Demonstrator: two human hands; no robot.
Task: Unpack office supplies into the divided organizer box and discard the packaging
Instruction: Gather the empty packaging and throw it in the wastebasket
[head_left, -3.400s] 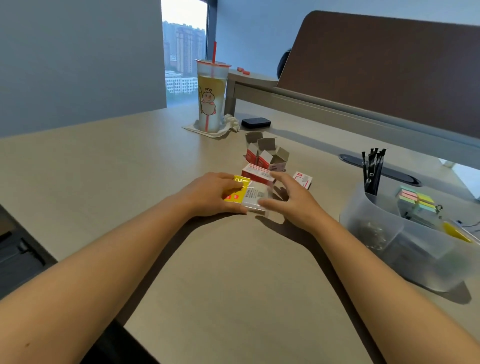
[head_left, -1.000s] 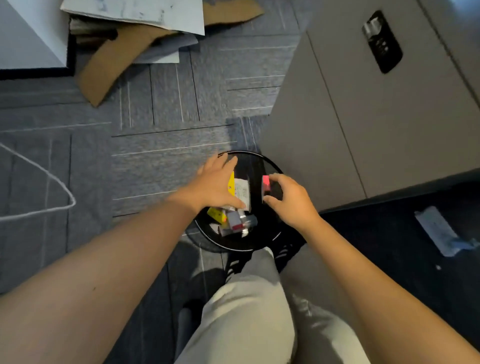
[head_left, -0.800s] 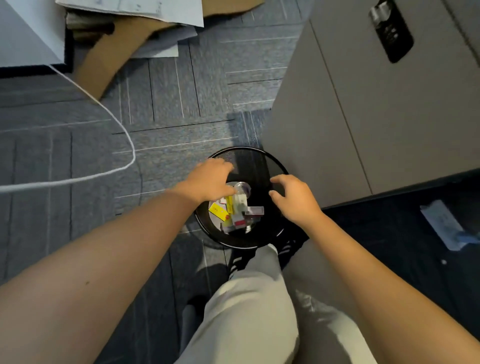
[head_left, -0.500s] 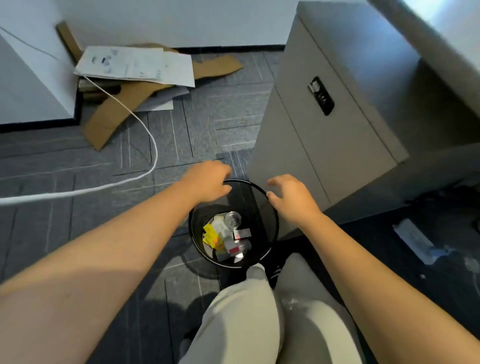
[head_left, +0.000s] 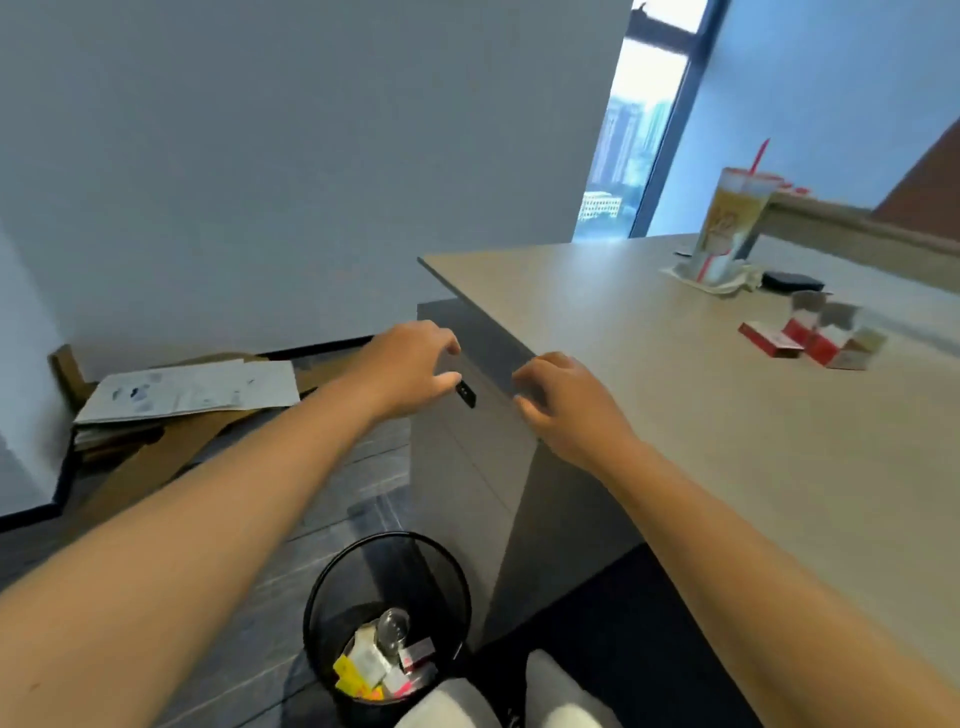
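Note:
A black mesh waste bin (head_left: 332, 587) stands on the floor below me, with yellow, white and red packaging (head_left: 379, 667) lying inside. My left hand (head_left: 410, 364) hangs in the air over the floor, fingers loosely curled, holding nothing. My right hand (head_left: 563, 402) hovers at the desk's (head_left: 727, 441) left edge, also loosely curled and holding nothing. Small red and white boxes (head_left: 810, 340), some with open flaps, sit on the desk at the far right. The organizer box is out of view.
A tall drink cup (head_left: 727, 228) with a red straw stands on a napkin at the desk's back, a black case (head_left: 792, 281) beside it. A grey drawer cabinet (head_left: 467, 457) sits under the desk. Cardboard and papers (head_left: 192, 395) lie on the floor against the wall.
Both hands let the packaging drop into the bin, then lifted away with nothing in them. My view has swung up from the bin toward the desk.

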